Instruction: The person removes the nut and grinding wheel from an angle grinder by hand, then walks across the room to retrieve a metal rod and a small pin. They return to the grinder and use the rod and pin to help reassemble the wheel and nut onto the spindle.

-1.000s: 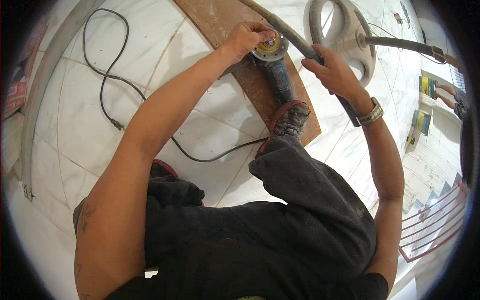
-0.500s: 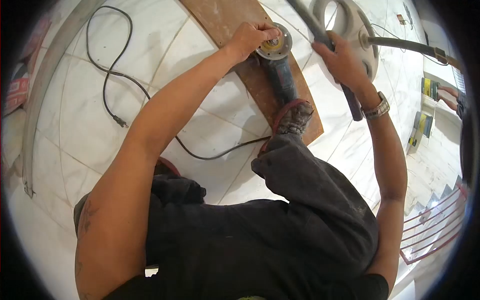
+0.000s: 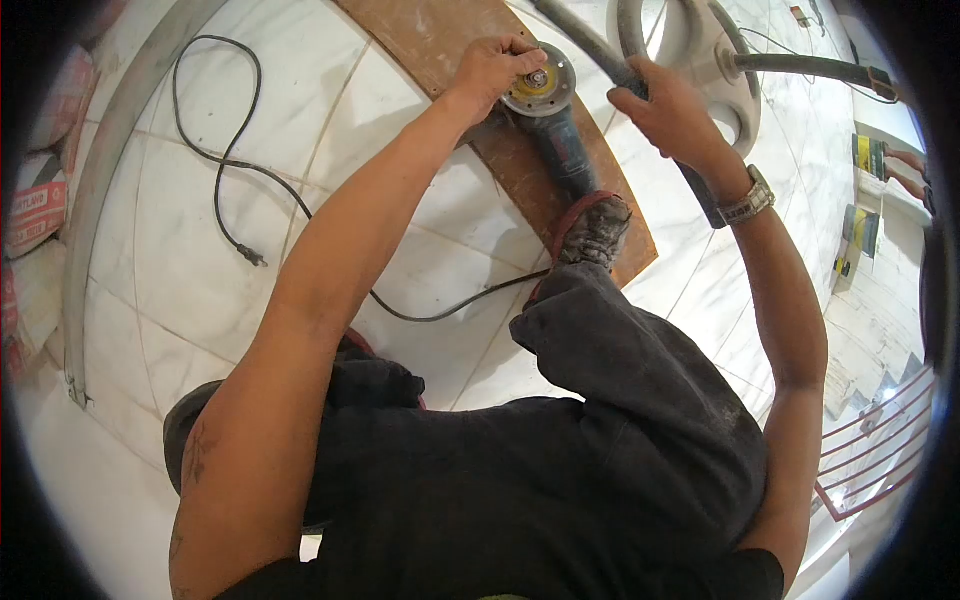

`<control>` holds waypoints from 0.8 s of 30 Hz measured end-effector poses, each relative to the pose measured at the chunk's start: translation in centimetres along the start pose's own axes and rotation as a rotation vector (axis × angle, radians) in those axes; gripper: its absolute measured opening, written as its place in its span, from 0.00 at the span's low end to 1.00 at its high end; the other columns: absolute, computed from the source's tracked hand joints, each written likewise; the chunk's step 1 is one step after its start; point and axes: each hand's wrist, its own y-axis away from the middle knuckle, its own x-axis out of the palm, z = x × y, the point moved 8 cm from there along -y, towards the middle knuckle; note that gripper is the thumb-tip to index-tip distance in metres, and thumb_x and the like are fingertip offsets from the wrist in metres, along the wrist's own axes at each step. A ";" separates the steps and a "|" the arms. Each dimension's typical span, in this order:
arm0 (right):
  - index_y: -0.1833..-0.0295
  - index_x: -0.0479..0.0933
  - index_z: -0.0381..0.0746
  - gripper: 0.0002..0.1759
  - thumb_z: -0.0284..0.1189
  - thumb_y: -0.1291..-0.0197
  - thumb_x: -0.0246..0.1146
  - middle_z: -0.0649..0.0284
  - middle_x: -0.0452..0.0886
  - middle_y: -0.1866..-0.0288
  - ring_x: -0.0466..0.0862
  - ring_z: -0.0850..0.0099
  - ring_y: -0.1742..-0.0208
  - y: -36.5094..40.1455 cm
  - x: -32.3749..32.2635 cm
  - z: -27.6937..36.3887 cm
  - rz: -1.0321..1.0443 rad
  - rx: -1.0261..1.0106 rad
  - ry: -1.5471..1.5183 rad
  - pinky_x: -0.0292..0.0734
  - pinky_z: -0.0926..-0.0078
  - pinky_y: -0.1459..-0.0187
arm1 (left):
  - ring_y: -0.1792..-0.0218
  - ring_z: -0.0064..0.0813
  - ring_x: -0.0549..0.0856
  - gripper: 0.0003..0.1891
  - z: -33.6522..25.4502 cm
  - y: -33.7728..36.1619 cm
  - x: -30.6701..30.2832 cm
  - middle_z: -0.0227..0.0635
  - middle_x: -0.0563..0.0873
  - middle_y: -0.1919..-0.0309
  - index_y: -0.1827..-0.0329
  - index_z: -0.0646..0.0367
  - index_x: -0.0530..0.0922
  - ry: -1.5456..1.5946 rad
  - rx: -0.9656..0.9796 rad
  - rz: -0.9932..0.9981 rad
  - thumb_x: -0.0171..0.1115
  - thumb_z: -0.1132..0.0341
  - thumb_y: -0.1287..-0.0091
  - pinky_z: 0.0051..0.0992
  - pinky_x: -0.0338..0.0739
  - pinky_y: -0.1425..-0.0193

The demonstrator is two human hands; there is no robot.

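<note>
An angle grinder (image 3: 558,150) lies on a brown board, its round disc (image 3: 555,98) facing up with a yellow centre and a metal nut (image 3: 537,77). My left hand (image 3: 492,75) is at the disc, fingers bent and pinched close beside the nut. Whether anything sits between the fingertips is hidden. My right hand (image 3: 675,115), with a watch at the wrist, wraps round a dark tube (image 3: 585,42) right of the grinder. My shoe (image 3: 597,230) rests against the grinder's rear end.
The brown board (image 3: 415,35) lies on white tiles. A black cord with a plug (image 3: 250,255) loops at left, near a long grey strip (image 3: 85,250) and red bags (image 3: 38,210). A grey part with round holes (image 3: 742,90) stands at right. Another person's arm (image 3: 905,165) shows at far right.
My left hand has shifted slightly off the disc's centre, so the nut now shows. My right hand still holds the tube. The whole view has shifted a little.
</note>
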 end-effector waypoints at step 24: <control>0.50 0.75 0.30 0.22 0.41 0.35 0.60 0.53 0.79 0.76 0.80 0.64 0.84 -0.7 0.0 0.3 0.030 -0.012 0.027 0.77 0.67 0.80 | 0.61 0.19 0.83 0.08 0.5 0.6 0.1 0.30 0.87 0.65 0.62 0.59 0.84 0.136 0.066 0.040 0.74 0.67 0.37 0.21 0.76 0.55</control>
